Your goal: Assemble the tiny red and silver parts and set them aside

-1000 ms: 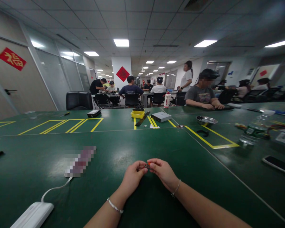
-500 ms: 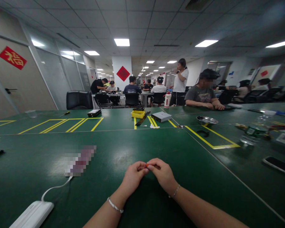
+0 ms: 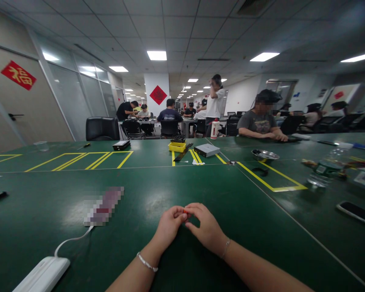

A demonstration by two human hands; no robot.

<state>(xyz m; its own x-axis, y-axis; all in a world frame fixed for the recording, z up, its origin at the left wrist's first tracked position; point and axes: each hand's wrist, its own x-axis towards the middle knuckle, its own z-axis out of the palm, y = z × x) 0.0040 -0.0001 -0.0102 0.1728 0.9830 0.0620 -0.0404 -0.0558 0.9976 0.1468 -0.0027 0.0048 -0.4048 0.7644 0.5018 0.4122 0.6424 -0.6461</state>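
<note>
A tiny orange-red piece [image 3: 185,211], too small to name, shows between my fingertips above the green table [image 3: 134,251]. My left hand [image 3: 169,223] is closed in a pinch on it, a pale bracelet round the wrist. Against the piece rest the fingertips of my right hand [image 3: 207,225], whose thumb stands apart from its index finger and leaves a gap. Most of the piece is covered by fingers.
A blurred-out phone [image 3: 105,207] is cabled to a white power bank [image 3: 44,273] on the left. Right of me are a dark phone [image 3: 357,213] and a water bottle [image 3: 327,166]. Further back stand a yellow tray [image 3: 177,147], a grey box [image 3: 207,150] and a metal bowl [image 3: 265,154].
My right thumb has come away from the orange-red piece and the right-hand fingers have spread. My left hand has stayed pinched. A standing person in the background has shifted left.
</note>
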